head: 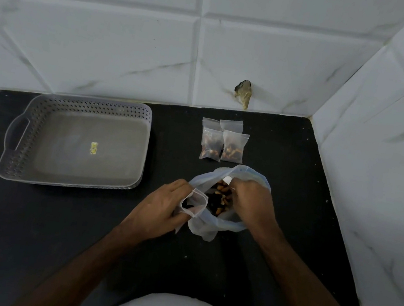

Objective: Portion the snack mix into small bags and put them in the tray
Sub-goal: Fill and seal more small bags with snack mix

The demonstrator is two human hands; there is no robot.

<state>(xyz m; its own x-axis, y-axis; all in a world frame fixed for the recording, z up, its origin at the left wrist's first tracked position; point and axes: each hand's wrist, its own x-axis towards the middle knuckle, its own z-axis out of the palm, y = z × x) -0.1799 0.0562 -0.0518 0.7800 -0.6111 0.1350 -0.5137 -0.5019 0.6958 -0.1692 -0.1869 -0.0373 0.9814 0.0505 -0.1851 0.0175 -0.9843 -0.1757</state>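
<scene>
While your left hand point(161, 204) pinches the small bag point(194, 202) open by its rim, your right hand point(249, 200) is curled down inside the big bag point(211, 223), fingers bunched in the snack mix point(220, 199); whether they've closed on a portion, can't tell.

Risks from here:
- Small bag mouth is narrow and its film limp. If your pinch slackens, the mouth likely folds shut and mix spills onto the counter point(52, 221).
- Big bag is thin, floppy, translucent plastic, held up only by your 2 hands. Pull the right hand out fast and the rim may drag over and tip.
- Overfilling probably fouls the zip strip, so no seal.

Materials: mix looks like hard tan and dark pieces, loose and rolling. 2 filled bags point(223, 147) lie at 12 o'clock of the big bag, clear zip pouches, flat and overlapping others behind them. Tray point(83, 107) sits at 10 o'clock, well apart: grey rigid plastic, perforated walls, handle cutout, small yellow sticker point(93, 148) on its floor. No bags in it yet. Counter is matte black.
</scene>
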